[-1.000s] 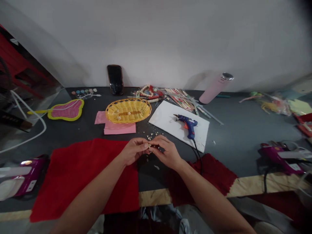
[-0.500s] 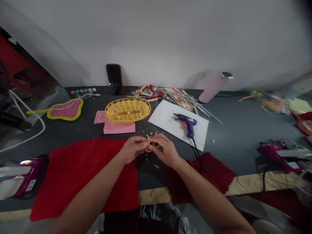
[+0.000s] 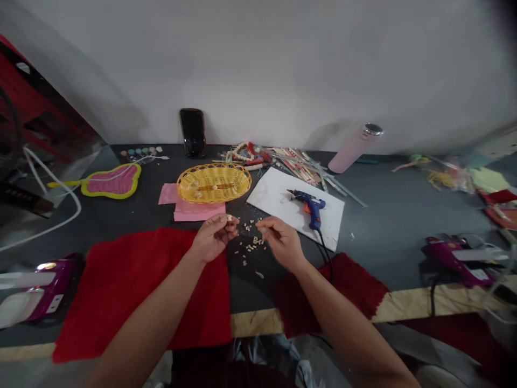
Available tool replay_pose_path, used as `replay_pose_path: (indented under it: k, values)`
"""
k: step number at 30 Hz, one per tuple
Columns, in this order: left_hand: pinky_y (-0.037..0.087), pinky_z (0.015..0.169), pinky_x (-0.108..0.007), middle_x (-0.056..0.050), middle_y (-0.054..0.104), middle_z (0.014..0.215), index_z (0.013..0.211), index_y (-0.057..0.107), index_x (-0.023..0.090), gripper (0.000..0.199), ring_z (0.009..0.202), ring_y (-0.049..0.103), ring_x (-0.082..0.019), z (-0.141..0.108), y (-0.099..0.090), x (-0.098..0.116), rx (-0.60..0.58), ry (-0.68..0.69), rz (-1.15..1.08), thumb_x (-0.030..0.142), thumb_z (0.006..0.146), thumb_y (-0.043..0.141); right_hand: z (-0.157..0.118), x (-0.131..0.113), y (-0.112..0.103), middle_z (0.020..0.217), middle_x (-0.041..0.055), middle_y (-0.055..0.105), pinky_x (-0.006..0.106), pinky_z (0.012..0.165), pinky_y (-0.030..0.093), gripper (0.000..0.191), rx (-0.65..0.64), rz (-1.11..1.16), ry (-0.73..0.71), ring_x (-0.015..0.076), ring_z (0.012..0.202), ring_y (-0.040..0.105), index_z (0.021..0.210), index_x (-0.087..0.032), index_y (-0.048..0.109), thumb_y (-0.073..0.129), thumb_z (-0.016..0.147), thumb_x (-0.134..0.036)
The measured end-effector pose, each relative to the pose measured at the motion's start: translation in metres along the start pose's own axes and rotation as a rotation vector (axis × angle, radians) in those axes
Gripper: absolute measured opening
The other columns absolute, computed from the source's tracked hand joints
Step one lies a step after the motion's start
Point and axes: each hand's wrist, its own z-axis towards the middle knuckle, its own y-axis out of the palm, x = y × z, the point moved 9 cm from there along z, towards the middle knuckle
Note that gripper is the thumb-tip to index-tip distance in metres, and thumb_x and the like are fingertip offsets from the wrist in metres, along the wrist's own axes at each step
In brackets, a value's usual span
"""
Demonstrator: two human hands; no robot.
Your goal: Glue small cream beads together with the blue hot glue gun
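Piece (image 3: 230, 217) in left hand (image 3: 212, 237) — tiny, pale, partly finger-hidden

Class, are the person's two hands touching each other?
No, the left hand and right hand are apart, with small pale pieces on the dark tabletop between them.

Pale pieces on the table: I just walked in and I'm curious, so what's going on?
A person works bare-handed at a dark table. The left hand pinches a small pale piece. The right hand, apart from it, is drawn closed; whether it holds anything is unclear. More pale pieces lie scattered near the hands, and a glue gun rests on a white board.
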Motion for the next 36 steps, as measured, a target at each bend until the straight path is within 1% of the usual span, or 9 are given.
replay_pose_path:
  k: [6, 9, 13, 17, 21, 26, 28, 32, 36]
  values:
    - [0.052, 0.064, -0.021, -0.005, 0.068, 0.077, 0.073, 0.066, 0.011, 0.014, 0.059, 0.057, -0.007, -0.005, 0.003, 0.001, 0.040, -0.022, 0.033, 0.021, 0.066, 0.073, 0.004, -0.016, -0.028, 0.078, 0.0033, 0.065, 0.026, 0.062, 0.046, 0.018, -0.025, -0.073, 0.031, 0.0138, 0.069, 0.058, 0.093, -0.020, 0.067, 0.056, 0.084, -0.031]
    - [0.052, 0.061, -0.021, -0.005, 0.068, 0.075, 0.070, 0.066, 0.011, 0.015, 0.057, 0.056, -0.007, -0.008, 0.008, 0.004, 0.042, -0.022, 0.052, 0.022, 0.064, 0.075, 0.006, -0.014, -0.073, 0.081, 0.0036, 0.065, 0.027, 0.064, 0.046, 0.018, 0.032, -0.207, 0.066, 0.0146, 0.072, 0.057, 0.087, -0.019, 0.067, 0.059, 0.080, -0.034]
    - [0.053, 0.061, -0.020, -0.005, 0.068, 0.075, 0.071, 0.066, 0.011, 0.015, 0.058, 0.056, -0.007, -0.008, 0.011, 0.003, 0.031, -0.034, 0.065, 0.021, 0.063, 0.075, -0.003, 0.014, -0.147, 0.066, 0.0003, 0.059, 0.023, 0.057, 0.041, 0.023, 0.207, -0.289, 0.228, 0.0111, 0.059, 0.051, 0.079, -0.017, 0.060, 0.052, 0.083, -0.038]
    - [0.053, 0.062, -0.021, -0.005, 0.067, 0.076, 0.071, 0.066, 0.011, 0.014, 0.059, 0.056, -0.007, -0.007, 0.010, -0.002, 0.004, -0.053, 0.071, 0.020, 0.064, 0.073, -0.022, 0.045, -0.190, 0.051, -0.0015, 0.045, 0.022, 0.049, 0.034, 0.039, 0.309, -0.408, 0.404, 0.0100, 0.048, 0.042, 0.056, -0.019, 0.043, 0.035, 0.086, -0.042]
    - [0.052, 0.064, -0.022, -0.006, 0.067, 0.079, 0.074, 0.066, 0.011, 0.012, 0.062, 0.056, -0.008, -0.005, 0.007, -0.006, -0.025, -0.054, 0.077, 0.020, 0.068, 0.071, -0.025, 0.058, -0.191, 0.049, 0.0009, 0.045, 0.024, 0.048, 0.027, 0.049, 0.229, -0.674, 0.524, 0.0118, 0.048, 0.041, 0.050, -0.019, 0.042, 0.033, 0.084, -0.053]
    - [0.052, 0.064, -0.022, -0.006, 0.066, 0.081, 0.076, 0.066, 0.011, 0.011, 0.063, 0.056, -0.008, -0.003, 0.004, -0.008, -0.057, -0.047, 0.089, 0.019, 0.070, 0.070, -0.003, 0.073, -0.162, 0.069, 0.0065, 0.064, 0.024, 0.053, 0.030, 0.048, -0.009, -0.892, 0.611, 0.0167, 0.065, 0.056, 0.070, -0.019, 0.062, 0.040, 0.080, -0.061]
    - [0.052, 0.065, -0.022, -0.006, 0.066, 0.081, 0.076, 0.066, 0.011, 0.011, 0.063, 0.056, -0.008, -0.003, 0.004, -0.008, -0.065, -0.046, 0.090, 0.019, 0.070, 0.070, 0.003, 0.085, -0.154, 0.070, 0.0079, 0.065, 0.024, 0.053, 0.030, 0.050, -0.070, -0.920, 0.644, 0.0178, 0.067, 0.058, 0.068, -0.018, 0.063, 0.043, 0.077, -0.063]
    - [0.052, 0.065, -0.023, -0.006, 0.066, 0.081, 0.076, 0.066, 0.011, 0.010, 0.063, 0.056, -0.008, -0.003, 0.004, -0.009, -0.072, -0.045, 0.093, 0.019, 0.072, 0.069, 0.006, 0.108, -0.156, 0.059, 0.0059, 0.060, 0.025, 0.051, 0.029, 0.045, -0.015, -0.863, 0.682, 0.0168, 0.061, 0.055, 0.057, -0.017, 0.059, 0.054, 0.069, -0.060]
    - [0.052, 0.065, -0.023, -0.006, 0.066, 0.079, 0.077, 0.067, 0.010, 0.010, 0.063, 0.056, -0.008, -0.002, 0.005, -0.010, -0.076, -0.041, 0.101, 0.019, 0.072, 0.069, -0.002, 0.116, -0.163, 0.054, 0.0019, 0.055, 0.024, 0.049, 0.030, 0.040, 0.064, -0.763, 0.677, 0.0135, 0.055, 0.050, 0.063, -0.016, 0.059, 0.051, 0.073, -0.054]
